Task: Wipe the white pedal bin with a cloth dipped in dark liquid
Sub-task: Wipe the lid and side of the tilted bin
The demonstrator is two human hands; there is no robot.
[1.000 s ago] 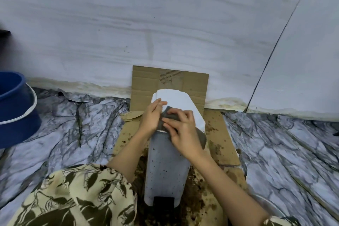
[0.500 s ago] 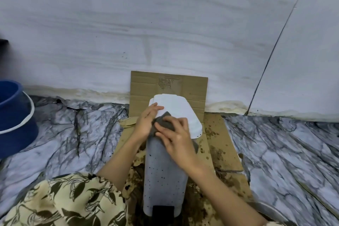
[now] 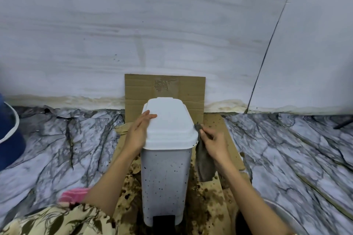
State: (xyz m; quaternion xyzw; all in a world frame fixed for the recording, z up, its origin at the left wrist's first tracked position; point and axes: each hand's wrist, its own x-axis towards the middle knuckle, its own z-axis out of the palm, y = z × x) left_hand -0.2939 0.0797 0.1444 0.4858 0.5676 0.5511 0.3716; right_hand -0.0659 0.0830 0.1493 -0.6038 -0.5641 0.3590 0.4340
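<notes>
The white pedal bin (image 3: 165, 173) stands upright on stained cardboard, lid closed, its front speckled with dark spots and a black pedal at its foot. My left hand (image 3: 138, 131) lies flat against the lid's left side, fingers on top. My right hand (image 3: 214, 144) is at the bin's right side, pinching a grey cloth (image 3: 204, 162) that hangs down beside the bin and touches the lid's right edge.
Cardboard (image 3: 164, 89) leans on the wall behind the bin, and more (image 3: 232, 147) covers the floor, splattered brown near me. A blue bucket (image 3: 8, 135) sits at the far left. A metal bowl's rim (image 3: 286, 213) shows at the lower right. Marble-patterned sheeting covers the floor.
My right hand moved the cloth from the front of the lid to the bin's right side. My left hand shifted up onto the lid's left edge.
</notes>
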